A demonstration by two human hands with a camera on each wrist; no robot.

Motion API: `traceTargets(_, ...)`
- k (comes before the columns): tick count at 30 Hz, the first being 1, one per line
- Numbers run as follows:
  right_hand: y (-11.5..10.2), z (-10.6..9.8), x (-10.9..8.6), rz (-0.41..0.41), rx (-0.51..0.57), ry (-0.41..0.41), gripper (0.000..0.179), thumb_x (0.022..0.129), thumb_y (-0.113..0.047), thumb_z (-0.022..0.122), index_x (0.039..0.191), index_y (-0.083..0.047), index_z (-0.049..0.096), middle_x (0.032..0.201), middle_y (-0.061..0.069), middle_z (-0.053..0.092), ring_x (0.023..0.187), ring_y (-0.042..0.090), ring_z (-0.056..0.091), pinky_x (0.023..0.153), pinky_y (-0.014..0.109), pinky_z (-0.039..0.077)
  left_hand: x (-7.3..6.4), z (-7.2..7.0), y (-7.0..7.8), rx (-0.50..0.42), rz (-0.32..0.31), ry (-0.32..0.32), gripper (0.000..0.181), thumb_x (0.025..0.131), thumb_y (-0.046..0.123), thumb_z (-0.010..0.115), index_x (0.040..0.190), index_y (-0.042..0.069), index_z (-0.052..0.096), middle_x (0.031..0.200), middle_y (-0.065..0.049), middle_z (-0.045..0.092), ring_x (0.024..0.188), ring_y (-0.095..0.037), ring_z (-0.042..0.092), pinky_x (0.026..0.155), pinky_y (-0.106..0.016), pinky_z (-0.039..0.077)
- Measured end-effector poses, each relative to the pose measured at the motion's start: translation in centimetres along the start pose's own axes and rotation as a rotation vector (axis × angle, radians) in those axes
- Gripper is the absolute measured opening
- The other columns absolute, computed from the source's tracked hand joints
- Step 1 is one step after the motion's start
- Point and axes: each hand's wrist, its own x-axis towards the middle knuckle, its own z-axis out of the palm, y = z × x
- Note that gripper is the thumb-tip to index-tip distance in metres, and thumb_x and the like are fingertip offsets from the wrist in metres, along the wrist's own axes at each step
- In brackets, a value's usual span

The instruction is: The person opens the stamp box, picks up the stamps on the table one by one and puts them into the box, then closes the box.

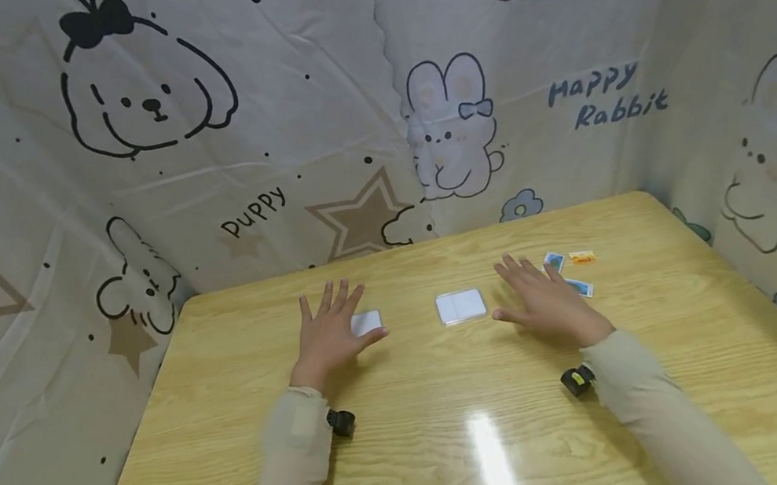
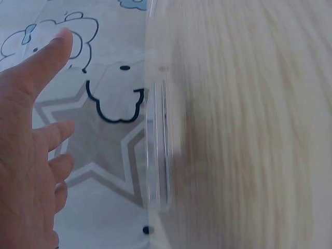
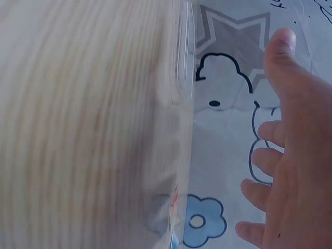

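Observation:
My left hand (image 1: 330, 332), its fingers spread, is held over the left part of the table, partly covering a small white rectangular piece (image 1: 368, 322). To its right lies a flat clear plastic case (image 1: 461, 307) with white inside and a line across it. From the left wrist view a clear, thin box (image 2: 162, 145) shows edge-on beside the hand. My right hand (image 1: 544, 303) hovers with spread fingers on the other side of the case, overlapping the small picture cards (image 1: 581, 288) behind it. Neither hand grips anything.
Another blue picture card (image 1: 554, 261) and a small orange piece (image 1: 582, 258) lie farther back at the right. The wooden table (image 1: 406, 414) meets a cartoon-printed cloth (image 1: 319, 123) at its back and sides. Dark wrist devices (image 1: 577, 381) sit beneath both sleeves.

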Motion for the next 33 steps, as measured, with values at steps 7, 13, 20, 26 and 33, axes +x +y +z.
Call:
traceTargets(7,-1.3,0.7,1.6,-0.023,0.018,-0.038,0.087,0.091,-0.056,0.055,0.155,-0.01,0.019,0.162,0.015,0.012,0.148,0.039,0.015,0.117,0.064,0.011,1.5,0.4,1.5,-0.013,0.026,-0.034,0.095,0.08,0.079,0.047,0.155,0.027,0.021,0.163,-0.003,0.011,0.152,-0.026,0.003,0.117,-0.063,-0.01)
traceTargets(13,-1.9,1.1,2.4,-0.046,0.005,-0.057,0.088,0.091,-0.058,0.055,0.155,-0.009,0.02,0.162,0.016,0.015,0.148,0.038,0.016,0.117,0.063,0.014,2.9,1.5,2.7,0.006,0.057,-0.066,0.095,0.081,0.082,0.042,0.156,0.027,0.02,0.164,-0.004,0.012,0.152,-0.026,0.003,0.118,-0.063,-0.007)
traceTargets(20,-2.3,1.7,3.4,-0.076,0.029,-0.092,0.088,0.089,-0.054,0.059,0.154,-0.007,0.022,0.161,0.016,0.016,0.147,0.04,0.019,0.119,0.059,0.016,4.0,2.5,4.3,0.007,0.072,-0.114,0.095,0.081,0.082,0.04,0.156,0.029,0.017,0.163,-0.001,0.009,0.152,-0.025,0.004,0.119,-0.06,-0.005)
traceTargets(26,-2.1,2.2,4.2,-0.102,0.049,-0.12,0.088,0.089,-0.052,0.061,0.154,-0.007,0.023,0.161,0.017,0.018,0.146,0.039,0.024,0.119,0.058,0.019,4.8,3.1,5.5,-0.019,0.1,-0.128,0.093,0.082,0.079,0.043,0.156,0.028,0.018,0.164,-0.003,0.011,0.152,-0.025,0.004,0.12,-0.059,-0.001)
traceTargets(33,-1.9,2.3,4.7,-0.114,0.078,-0.114,0.086,0.087,-0.047,0.067,0.152,-0.006,0.028,0.158,0.018,0.027,0.143,0.039,0.032,0.116,0.057,0.026,5.6,3.4,6.6,-0.034,0.14,-0.146,0.094,0.082,0.079,0.044,0.156,0.028,0.016,0.164,-0.004,0.012,0.152,-0.025,0.005,0.121,-0.058,0.003)
